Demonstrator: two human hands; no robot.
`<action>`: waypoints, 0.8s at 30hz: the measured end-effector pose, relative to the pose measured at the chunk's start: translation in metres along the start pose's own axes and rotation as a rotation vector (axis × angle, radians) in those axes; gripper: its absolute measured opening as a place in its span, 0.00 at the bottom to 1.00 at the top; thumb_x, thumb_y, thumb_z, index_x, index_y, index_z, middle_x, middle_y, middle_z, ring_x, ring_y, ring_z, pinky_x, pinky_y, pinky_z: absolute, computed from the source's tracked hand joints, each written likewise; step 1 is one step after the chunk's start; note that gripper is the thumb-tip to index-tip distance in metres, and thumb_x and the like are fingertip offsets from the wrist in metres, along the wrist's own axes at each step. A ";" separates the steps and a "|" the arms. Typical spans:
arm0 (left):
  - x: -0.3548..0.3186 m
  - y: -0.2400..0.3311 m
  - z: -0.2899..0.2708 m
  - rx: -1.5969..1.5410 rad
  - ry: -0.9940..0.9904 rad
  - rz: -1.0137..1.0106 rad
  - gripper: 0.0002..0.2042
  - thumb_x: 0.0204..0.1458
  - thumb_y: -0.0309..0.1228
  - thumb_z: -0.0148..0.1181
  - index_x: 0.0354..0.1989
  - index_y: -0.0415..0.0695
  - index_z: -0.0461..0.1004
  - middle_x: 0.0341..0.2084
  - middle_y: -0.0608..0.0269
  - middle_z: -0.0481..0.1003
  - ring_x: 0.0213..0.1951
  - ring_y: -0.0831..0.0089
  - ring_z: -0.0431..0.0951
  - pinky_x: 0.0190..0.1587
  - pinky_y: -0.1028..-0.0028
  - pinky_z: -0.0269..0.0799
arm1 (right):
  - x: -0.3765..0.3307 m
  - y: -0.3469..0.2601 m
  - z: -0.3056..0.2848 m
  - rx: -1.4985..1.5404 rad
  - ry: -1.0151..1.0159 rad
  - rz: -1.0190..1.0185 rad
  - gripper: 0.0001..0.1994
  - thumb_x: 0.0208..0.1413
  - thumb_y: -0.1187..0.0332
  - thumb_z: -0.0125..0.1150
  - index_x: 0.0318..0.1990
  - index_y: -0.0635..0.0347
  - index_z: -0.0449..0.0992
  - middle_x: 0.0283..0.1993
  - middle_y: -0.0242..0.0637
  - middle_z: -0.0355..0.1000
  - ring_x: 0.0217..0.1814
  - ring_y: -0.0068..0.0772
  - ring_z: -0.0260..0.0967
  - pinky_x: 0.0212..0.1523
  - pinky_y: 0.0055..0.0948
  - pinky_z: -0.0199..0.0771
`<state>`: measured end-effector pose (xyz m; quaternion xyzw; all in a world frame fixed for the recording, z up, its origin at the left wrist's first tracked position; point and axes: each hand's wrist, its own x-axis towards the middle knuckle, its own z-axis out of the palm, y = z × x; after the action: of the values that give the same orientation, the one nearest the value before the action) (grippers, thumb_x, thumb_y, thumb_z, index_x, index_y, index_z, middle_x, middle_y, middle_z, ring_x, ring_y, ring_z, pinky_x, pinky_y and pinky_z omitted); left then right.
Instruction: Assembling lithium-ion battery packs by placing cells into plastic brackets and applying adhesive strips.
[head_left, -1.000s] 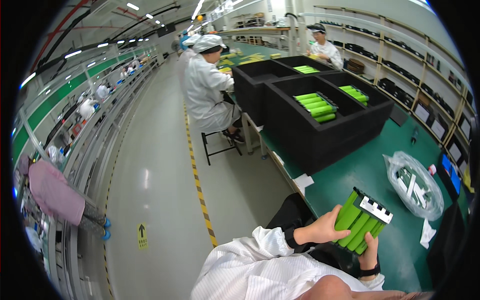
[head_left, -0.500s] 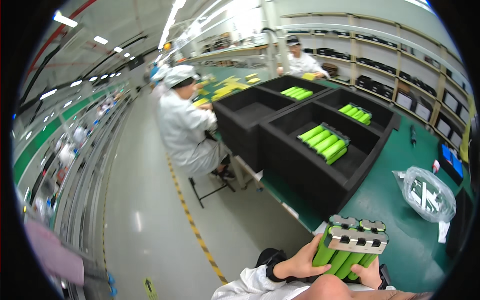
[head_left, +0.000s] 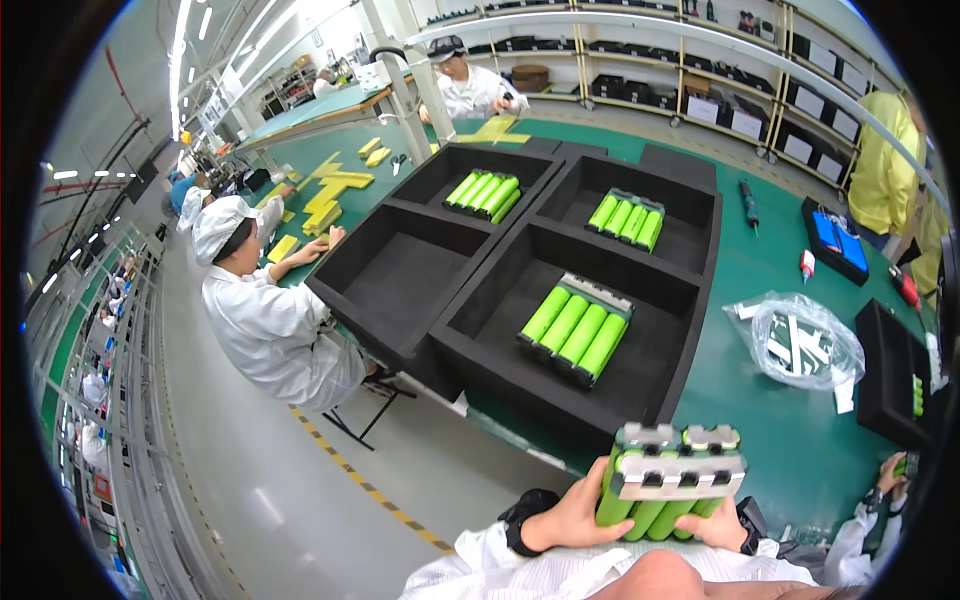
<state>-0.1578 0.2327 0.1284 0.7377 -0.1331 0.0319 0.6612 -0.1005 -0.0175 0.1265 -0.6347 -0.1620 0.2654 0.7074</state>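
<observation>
My left hand [head_left: 573, 517] and my right hand [head_left: 724, 528] grip a pack of green cylindrical battery cells [head_left: 645, 512] from its two sides. It is held upright at the table's front edge, above my lap. Silvery metal strips and dark cell holders cap its upper end. Just beyond it stands a black foam tray [head_left: 505, 388] with compartments. A similar green battery pack [head_left: 575, 328] lies in its near compartment, and another pack [head_left: 626, 222] in the far one. The adjoining black tray [head_left: 365, 335] has a third pack [head_left: 482, 194] in its far compartment.
On the green table [head_left: 745, 430], to the right, lie a clear plastic bag [head_left: 800, 345] of white strips, a screwdriver [head_left: 748, 203], and a black box [head_left: 835, 245] with blue items. Another person's hands [head_left: 893, 472] are at lower right. A seated co-worker [head_left: 265, 310] is at left.
My view has swung to the right, so the trays show further left. The battery pack stays in both hands. Another person's hands and a person in yellow have come into view at right.
</observation>
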 end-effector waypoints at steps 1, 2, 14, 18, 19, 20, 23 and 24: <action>0.004 0.015 -0.009 -0.001 -0.022 -0.005 0.38 0.44 0.36 0.66 0.60 0.37 0.50 0.47 0.45 0.67 0.49 0.55 0.72 0.50 0.64 0.68 | -0.004 -0.008 0.008 0.038 0.019 -0.003 0.40 0.42 0.69 0.76 0.60 0.65 0.56 0.55 0.41 0.66 0.56 0.34 0.65 0.56 0.37 0.68; 0.002 0.030 -0.018 -0.056 -0.086 -0.133 0.41 0.44 0.34 0.67 0.63 0.35 0.47 0.52 0.48 0.65 0.54 0.59 0.67 0.56 0.66 0.62 | -0.007 -0.022 0.019 0.099 0.026 0.037 0.39 0.43 0.70 0.75 0.60 0.65 0.56 0.56 0.41 0.65 0.58 0.34 0.64 0.57 0.37 0.67; -0.069 0.141 -0.130 -0.276 0.223 -0.334 0.25 0.55 0.31 0.60 0.56 0.34 0.58 0.49 0.56 0.68 0.52 0.73 0.68 0.55 0.73 0.64 | 0.033 -0.126 0.189 0.447 -0.074 0.219 0.30 0.52 0.70 0.63 0.61 0.67 0.58 0.57 0.40 0.65 0.58 0.32 0.65 0.58 0.32 0.65; -0.073 0.137 -0.169 -0.419 0.283 -0.387 0.29 0.56 0.34 0.60 0.60 0.33 0.55 0.51 0.55 0.67 0.54 0.71 0.66 0.57 0.72 0.62 | 0.068 -0.137 0.223 0.419 -0.090 0.226 0.25 0.54 0.70 0.60 0.58 0.67 0.61 0.54 0.39 0.68 0.55 0.28 0.68 0.55 0.28 0.69; -0.074 0.136 -0.179 -0.418 0.282 -0.379 0.29 0.56 0.34 0.60 0.60 0.33 0.55 0.51 0.55 0.67 0.54 0.71 0.66 0.57 0.72 0.62 | 0.077 -0.137 0.231 0.414 -0.091 0.219 0.25 0.54 0.70 0.60 0.58 0.67 0.61 0.54 0.39 0.68 0.55 0.28 0.68 0.55 0.28 0.69; -0.073 0.136 -0.190 -0.428 0.296 -0.391 0.30 0.56 0.35 0.60 0.61 0.33 0.54 0.53 0.54 0.66 0.55 0.71 0.66 0.58 0.72 0.61 | 0.085 -0.137 0.239 0.425 -0.087 0.214 0.25 0.54 0.70 0.60 0.58 0.67 0.61 0.54 0.39 0.68 0.54 0.28 0.68 0.55 0.28 0.69; -0.068 0.128 -0.226 -0.420 0.316 -0.383 0.32 0.57 0.37 0.59 0.62 0.33 0.52 0.55 0.53 0.64 0.57 0.70 0.64 0.59 0.72 0.59 | 0.118 -0.137 0.260 0.465 -0.128 0.179 0.25 0.54 0.70 0.60 0.58 0.68 0.62 0.54 0.40 0.69 0.54 0.28 0.69 0.54 0.27 0.69; -0.063 0.127 -0.241 -0.390 0.310 -0.381 0.32 0.57 0.38 0.58 0.62 0.33 0.52 0.55 0.53 0.64 0.57 0.70 0.64 0.59 0.72 0.59 | 0.131 -0.140 0.267 0.467 -0.132 0.163 0.24 0.54 0.70 0.60 0.58 0.68 0.62 0.54 0.40 0.69 0.53 0.28 0.69 0.54 0.27 0.70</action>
<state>-0.2178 0.4683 0.2670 0.5949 0.1064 -0.0067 0.7967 -0.1225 0.2682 0.2885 -0.4465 -0.0903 0.3927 0.7989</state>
